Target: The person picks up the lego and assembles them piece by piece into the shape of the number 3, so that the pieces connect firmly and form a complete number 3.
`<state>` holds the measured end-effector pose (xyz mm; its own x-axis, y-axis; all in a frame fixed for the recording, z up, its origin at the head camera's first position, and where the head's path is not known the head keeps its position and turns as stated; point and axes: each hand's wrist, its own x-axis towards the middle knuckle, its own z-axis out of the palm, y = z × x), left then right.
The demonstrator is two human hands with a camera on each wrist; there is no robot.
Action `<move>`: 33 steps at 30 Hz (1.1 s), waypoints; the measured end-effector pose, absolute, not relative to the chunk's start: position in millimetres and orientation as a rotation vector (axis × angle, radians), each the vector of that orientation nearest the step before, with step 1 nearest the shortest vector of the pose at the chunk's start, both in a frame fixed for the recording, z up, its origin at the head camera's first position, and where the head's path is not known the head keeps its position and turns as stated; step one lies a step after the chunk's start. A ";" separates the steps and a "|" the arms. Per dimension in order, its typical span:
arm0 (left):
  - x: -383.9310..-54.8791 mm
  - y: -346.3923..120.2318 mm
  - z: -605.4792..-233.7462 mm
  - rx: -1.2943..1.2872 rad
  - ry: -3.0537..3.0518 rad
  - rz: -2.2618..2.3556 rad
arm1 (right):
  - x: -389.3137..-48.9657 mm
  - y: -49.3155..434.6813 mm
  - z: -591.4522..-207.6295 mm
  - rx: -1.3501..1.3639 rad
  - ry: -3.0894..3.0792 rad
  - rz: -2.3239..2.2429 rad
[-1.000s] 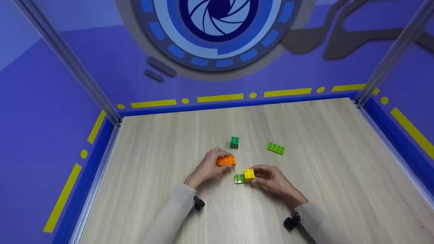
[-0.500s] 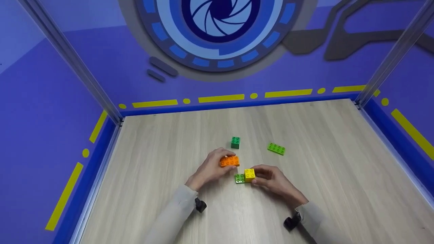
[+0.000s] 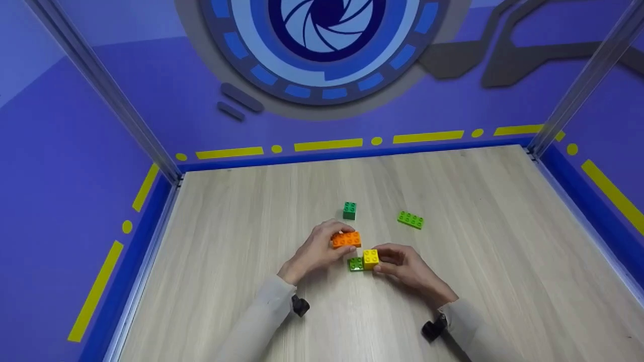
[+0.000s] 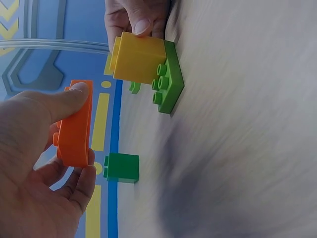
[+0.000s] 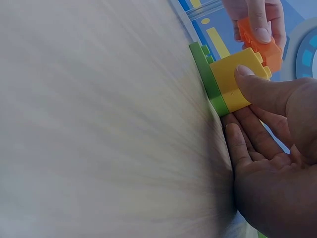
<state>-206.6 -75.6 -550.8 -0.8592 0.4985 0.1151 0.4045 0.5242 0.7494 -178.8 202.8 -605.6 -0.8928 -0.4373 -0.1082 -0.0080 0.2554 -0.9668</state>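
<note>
My left hand point(image 3: 320, 247) pinches an orange eight-stud toy brick point(image 3: 347, 240) between thumb and fingers, held above the table. In the left wrist view the orange brick point(image 4: 77, 126) hangs apart from the others, studs facing up. My right hand point(image 3: 408, 265) grips a yellow four-stud brick point(image 3: 371, 258) by its sides. That yellow brick point(image 5: 233, 79) sits on the right half of a flat green brick point(image 4: 172, 82), whose left-half studs are bare. The flat green brick point(image 3: 355, 264) rests on the table, just below and right of the left hand.
A dark green four-stud brick point(image 3: 349, 210) stands behind the left hand. Further right lies a flat lime-green brick point(image 3: 410, 219). Blue-purple panels point(image 3: 302, 120) wall the wooden table point(image 3: 241, 216) at the back and both sides.
My left hand has moved to the right with the orange brick, closer to the yellow brick. The right hand and the yellow and green bricks under it have stayed in place.
</note>
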 end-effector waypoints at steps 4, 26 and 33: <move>-205.3 -73.0 -548.2 0.796 2.641 1.242 | -179.1 202.8 -605.4 -0.402 2.174 -1.688; -197.7 -60.4 -547.2 0.860 2.628 1.239 | -176.9 201.7 -605.5 -0.414 2.172 -1.707; -195.1 -56.6 -549.0 0.871 2.616 1.252 | -176.9 201.9 -606.5 -0.412 2.162 -1.713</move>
<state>-195.1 -56.6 -549.0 -0.8285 0.5424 0.1392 0.4486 0.4942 0.7446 -176.9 201.9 -606.5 -0.8962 -0.4339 -0.0920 -0.0095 0.2263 -0.9740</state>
